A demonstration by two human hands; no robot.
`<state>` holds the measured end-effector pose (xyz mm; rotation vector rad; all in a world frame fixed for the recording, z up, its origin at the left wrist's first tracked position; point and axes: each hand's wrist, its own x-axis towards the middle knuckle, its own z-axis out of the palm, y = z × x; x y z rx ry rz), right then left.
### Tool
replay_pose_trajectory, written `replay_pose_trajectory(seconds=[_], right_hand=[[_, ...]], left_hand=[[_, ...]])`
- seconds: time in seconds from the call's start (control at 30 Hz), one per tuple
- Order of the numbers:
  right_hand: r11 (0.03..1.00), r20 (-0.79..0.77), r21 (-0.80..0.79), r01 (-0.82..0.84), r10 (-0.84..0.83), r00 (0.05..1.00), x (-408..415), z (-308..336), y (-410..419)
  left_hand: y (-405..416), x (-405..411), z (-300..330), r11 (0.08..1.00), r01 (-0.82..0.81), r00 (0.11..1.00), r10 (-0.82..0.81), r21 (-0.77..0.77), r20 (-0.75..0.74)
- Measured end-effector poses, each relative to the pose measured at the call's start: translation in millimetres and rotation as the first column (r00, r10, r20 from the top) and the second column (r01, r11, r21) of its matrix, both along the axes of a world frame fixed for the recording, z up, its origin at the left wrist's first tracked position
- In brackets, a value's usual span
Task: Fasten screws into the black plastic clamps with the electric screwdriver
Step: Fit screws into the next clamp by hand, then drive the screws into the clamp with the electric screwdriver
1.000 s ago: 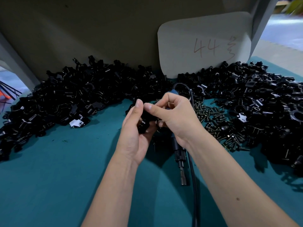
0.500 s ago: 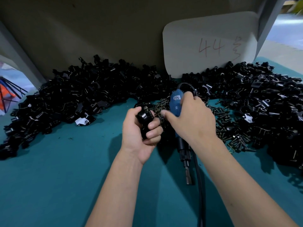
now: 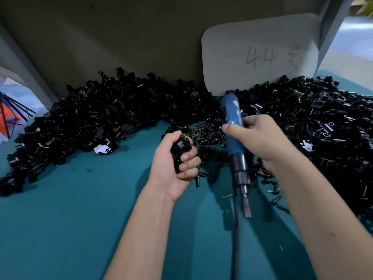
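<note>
Two hands: both gripping
Left hand [image 3: 175, 160]: curled round one clamp [image 3: 180, 148], screw on top
Right hand [image 3: 260, 138]: wrapped round screwdriver [image 3: 234, 136], bit toward the person, just right of left hand
Screws [image 3: 207, 133]: loose, between and beyond both hands
Clamp heaps [image 3: 105, 114]: beyond hands, left and right
Mat [image 3: 70, 219]: teal

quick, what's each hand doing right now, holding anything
Left hand: closed around a black plastic clamp.
Right hand: closed around the blue electric screwdriver, tip pointing down toward the table.
</note>
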<state>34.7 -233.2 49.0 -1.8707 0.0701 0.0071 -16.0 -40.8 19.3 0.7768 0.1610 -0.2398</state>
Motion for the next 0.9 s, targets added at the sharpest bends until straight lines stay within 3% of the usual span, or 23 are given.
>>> replay_pose_trajectory(seconds=[0.07, 0.2, 0.3, 0.37, 0.4, 0.47, 0.53, 0.7, 0.9], right_hand=[[0.959, -0.077, 0.272, 0.076, -0.057, 0.995, -1.0, 9.7, -3.4], [0.707, -0.190, 0.689, 0.159, -0.036, 0.981, -5.4, 22.6, -3.1], [0.421, -0.159, 0.895, 0.150, -0.013, 0.987, -6.7, 25.9, 0.7], [0.312, -0.099, 0.944, 0.106, -0.039, 0.994, -6.8, 27.7, 3.0], [0.320, -0.058, 0.944, 0.078, -0.071, 0.996, -6.6, 27.9, 4.4], [0.392, 0.015, 0.917, 0.065, -0.197, 0.980, -6.1, 27.6, 6.7], [0.419, 0.064, 0.903, 0.090, -0.339, 0.939, -6.4, 28.7, 7.7], [0.333, 0.086, 0.938, 0.094, -0.487, 0.869, -9.6, 32.6, 10.1], [0.383, 0.143, 0.922, 0.057, -0.473, 0.869, -14.1, 33.2, 18.4]], left_hand=[[0.5, 1.1, -1.8, 0.997, -0.024, 1.000, 0.024, 0.069, 0.011], [0.6, 2.3, -5.5, 0.966, -0.056, 0.998, 0.047, 0.254, 0.041], [-1.8, 2.8, -7.5, 0.945, -0.046, 0.997, 0.023, 0.323, 0.074], [-2.7, 2.3, -7.3, 0.896, -0.053, 0.993, 0.002, 0.442, 0.114], [-2.2, 1.8, -6.5, 0.840, -0.077, 0.989, -0.002, 0.537, 0.145], [0.8, 1.4, -6.3, 0.643, -0.148, 0.976, -0.025, 0.752, 0.214], [4.1, 2.1, -8.6, 0.482, -0.187, 0.967, -0.063, 0.856, 0.246], [5.7, 4.2, -9.6, 0.495, -0.159, 0.970, -0.080, 0.854, 0.227], [6.8, 5.1, -10.6, 0.515, -0.129, 0.973, -0.099, 0.848, 0.208]])
